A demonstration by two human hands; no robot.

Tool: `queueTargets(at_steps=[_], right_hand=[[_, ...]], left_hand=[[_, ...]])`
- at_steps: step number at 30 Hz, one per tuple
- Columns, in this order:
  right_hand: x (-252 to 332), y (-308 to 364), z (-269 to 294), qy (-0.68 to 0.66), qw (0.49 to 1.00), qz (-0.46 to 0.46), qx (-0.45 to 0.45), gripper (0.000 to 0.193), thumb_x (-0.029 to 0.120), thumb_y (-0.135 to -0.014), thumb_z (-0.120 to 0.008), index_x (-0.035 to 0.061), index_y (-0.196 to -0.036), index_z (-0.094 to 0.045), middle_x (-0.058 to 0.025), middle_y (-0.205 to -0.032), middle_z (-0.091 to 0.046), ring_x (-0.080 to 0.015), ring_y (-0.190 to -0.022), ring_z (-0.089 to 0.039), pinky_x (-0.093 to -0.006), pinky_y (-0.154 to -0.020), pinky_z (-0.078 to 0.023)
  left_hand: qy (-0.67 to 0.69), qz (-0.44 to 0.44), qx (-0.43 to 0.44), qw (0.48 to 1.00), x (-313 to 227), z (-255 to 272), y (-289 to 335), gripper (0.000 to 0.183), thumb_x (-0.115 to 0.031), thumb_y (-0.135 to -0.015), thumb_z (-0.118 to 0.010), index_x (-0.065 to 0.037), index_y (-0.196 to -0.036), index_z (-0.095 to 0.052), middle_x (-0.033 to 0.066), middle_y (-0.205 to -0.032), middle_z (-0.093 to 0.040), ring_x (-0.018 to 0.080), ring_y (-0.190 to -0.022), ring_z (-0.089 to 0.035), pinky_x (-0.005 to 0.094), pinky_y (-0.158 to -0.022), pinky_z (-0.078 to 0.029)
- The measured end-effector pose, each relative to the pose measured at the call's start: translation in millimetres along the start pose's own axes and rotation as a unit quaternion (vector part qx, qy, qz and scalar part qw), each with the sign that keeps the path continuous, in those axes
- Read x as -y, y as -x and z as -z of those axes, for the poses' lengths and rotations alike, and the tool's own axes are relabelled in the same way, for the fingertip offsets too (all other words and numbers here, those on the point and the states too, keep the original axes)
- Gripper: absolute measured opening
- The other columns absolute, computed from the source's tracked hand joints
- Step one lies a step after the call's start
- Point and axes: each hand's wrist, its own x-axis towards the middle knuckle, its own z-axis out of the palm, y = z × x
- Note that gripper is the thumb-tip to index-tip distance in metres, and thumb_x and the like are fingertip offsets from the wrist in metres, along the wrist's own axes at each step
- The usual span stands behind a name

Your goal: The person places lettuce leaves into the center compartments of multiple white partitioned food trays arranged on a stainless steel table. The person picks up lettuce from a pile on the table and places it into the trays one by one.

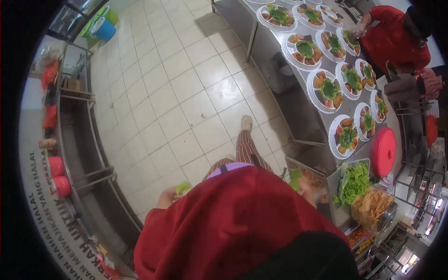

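Observation:
Down at my left side, my left hand (169, 196) is closed on a pale green lettuce leaf (183, 187); my red top hides part of that hand. On the other side, my right hand (306, 190) grips some darker green leaves (294, 179), beside the near end of the metal table (288, 95). Close to this hand, a clear tub (344, 186) holds bright green lettuce (355, 183). Several white plates (339, 150) stand in rows along the table, each with portions of food around green leaves in the middle.
A red round lid (384, 151) and brown crisp-looking food (372, 207) sit by the lettuce tub. Across the table is a co-worker in red (389, 35). Metal shelving (77, 135) lines the left wall; a blue bucket (103, 29) stands at far left.

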Motion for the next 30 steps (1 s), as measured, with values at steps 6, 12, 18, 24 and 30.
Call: queueTargets(at_steps=[6, 12, 18, 24, 30], right_hand=[[160, -65, -6, -0.02, 0.988, 0.052, 0.147, 0.027, 0.026, -0.085, -0.053, 0.0052, -0.102, -0.056, -0.0055, -0.095, -0.059, -0.0155, -0.083, -0.057, -0.0286, -0.068, -0.047], [295, -189, -63, 0.099, 0.969, 0.198, 0.111, 0.02, 0.021, -0.081, -0.055, 0.0037, -0.089, -0.06, -0.0076, -0.082, -0.061, -0.0169, -0.072, -0.06, -0.0362, -0.064, -0.048], [495, -148, -170, 0.412, 0.8, 0.361, 0.246, 0.019, 0.022, -0.074, -0.06, 0.0042, -0.078, -0.062, -0.0169, -0.073, -0.061, -0.0275, -0.07, -0.06, -0.0391, -0.062, -0.047], [580, -167, -227, 0.562, 0.687, 0.457, -0.062, 0.016, 0.019, -0.078, -0.053, 0.0054, -0.081, -0.061, -0.016, -0.078, -0.062, -0.033, -0.08, -0.06, -0.0427, -0.068, -0.047], [677, -159, -268, 0.343, 0.753, 0.55, -0.111, 0.024, 0.025, -0.079, -0.055, 0.0011, -0.075, -0.059, -0.016, -0.069, -0.06, -0.0306, -0.064, -0.059, -0.038, -0.06, -0.044]], left_hand=[[0.028, -0.061, -0.029, 0.997, -86, 18, -8, 0.031, -0.031, -0.082, -0.054, -0.002, -0.093, -0.06, 0.0129, -0.088, -0.06, 0.0201, -0.084, -0.055, 0.0316, -0.078, -0.042], [-0.098, -0.016, -0.117, 0.988, -147, 24, -57, 0.029, -0.025, -0.074, -0.062, 0.002, -0.082, -0.062, 0.016, -0.076, -0.062, 0.021, -0.071, -0.057, 0.0327, -0.066, -0.045], [-0.469, 0.169, -0.144, 0.854, 23, 36, -187, 0.016, -0.016, -0.071, -0.058, -0.001, -0.07, -0.063, 0.0164, -0.077, -0.062, 0.0267, -0.072, -0.061, 0.0375, -0.06, -0.047], [-0.396, 0.237, -0.065, 0.885, -23, 65, -251, 0.02, -0.021, -0.073, -0.056, -0.005, -0.083, -0.064, 0.0131, -0.085, -0.062, 0.0249, -0.082, -0.06, 0.0357, -0.068, -0.048], [-0.242, 0.2, -0.275, 0.909, -147, 177, -369, 0.019, -0.02, -0.074, -0.053, -0.004, -0.08, -0.062, 0.0153, -0.084, -0.061, 0.033, -0.081, -0.059, 0.0398, -0.071, -0.048]])
